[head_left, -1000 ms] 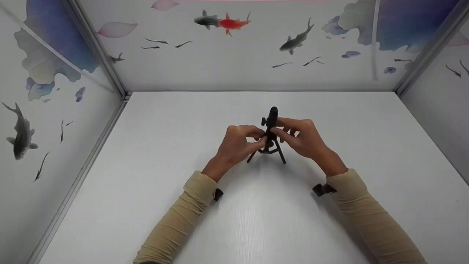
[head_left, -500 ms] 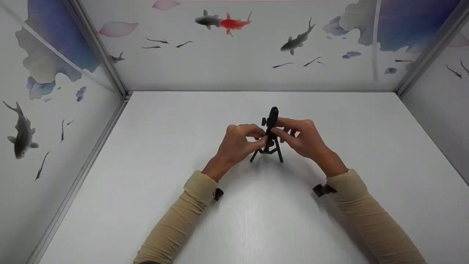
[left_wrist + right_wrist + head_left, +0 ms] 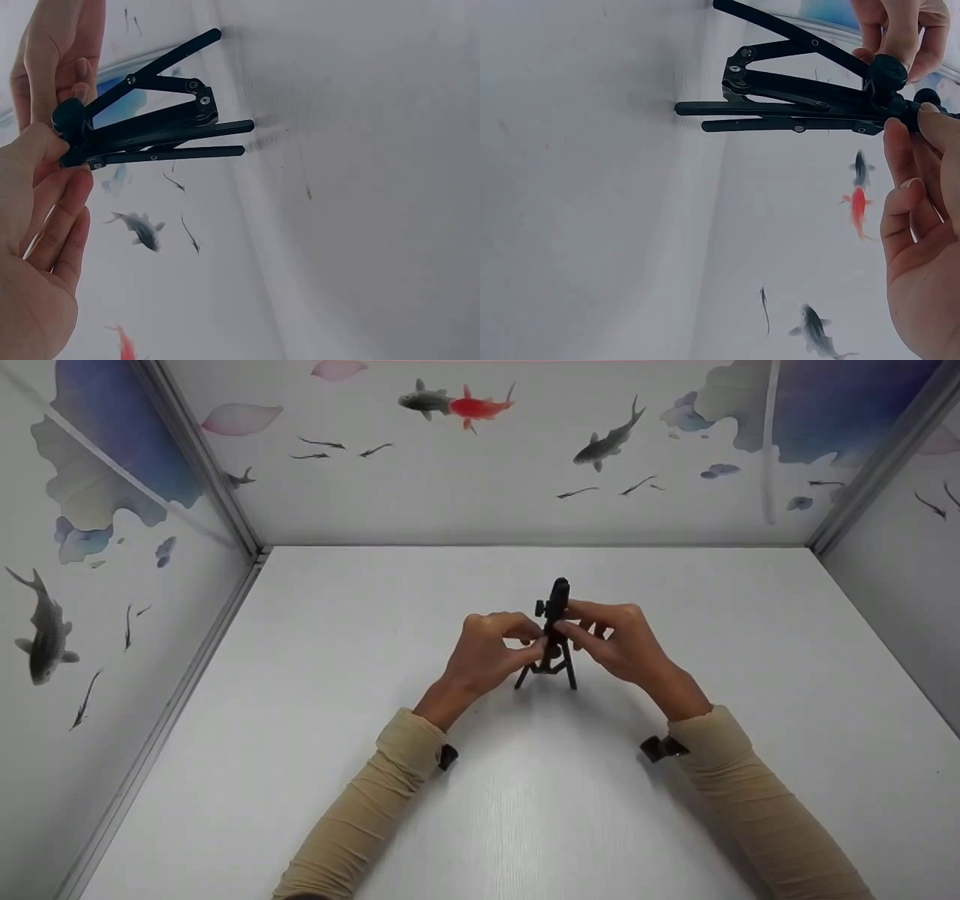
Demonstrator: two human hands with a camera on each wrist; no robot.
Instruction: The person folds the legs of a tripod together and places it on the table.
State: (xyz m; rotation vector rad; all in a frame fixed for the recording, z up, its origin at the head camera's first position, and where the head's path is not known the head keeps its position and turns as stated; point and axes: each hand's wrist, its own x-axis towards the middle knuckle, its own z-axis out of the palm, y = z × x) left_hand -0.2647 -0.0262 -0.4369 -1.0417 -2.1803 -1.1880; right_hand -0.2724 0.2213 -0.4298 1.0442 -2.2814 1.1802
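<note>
A small black tripod [image 3: 559, 600] stands upright in the middle of the white table, its narrow head tilted slightly. My left hand [image 3: 480, 654] pinches its neck from the left between thumb and fingers. From the right, my right hand [image 3: 626, 639] grips the neck just under the head, thumb toward me. Three slim legs [image 3: 225, 130] are partly folded out, joined by hinged braces to a centre column, with the tips right at the tabletop. A round knob [image 3: 886, 73] sits at the top of the legs, beside the left fingertips in the right wrist view. Fingers hide part of the neck.
White panels printed with fish and lotus leaves enclose the white table [image 3: 360, 780] at the back [image 3: 525, 502] and both sides. Grey metal posts [image 3: 199, 457] stand at the back corners. A small black camera [image 3: 663, 748] hangs under each sleeve cuff.
The tripod's legs have drawn slightly closer together, mostly over the first half second. Both hands keep the same hold and place.
</note>
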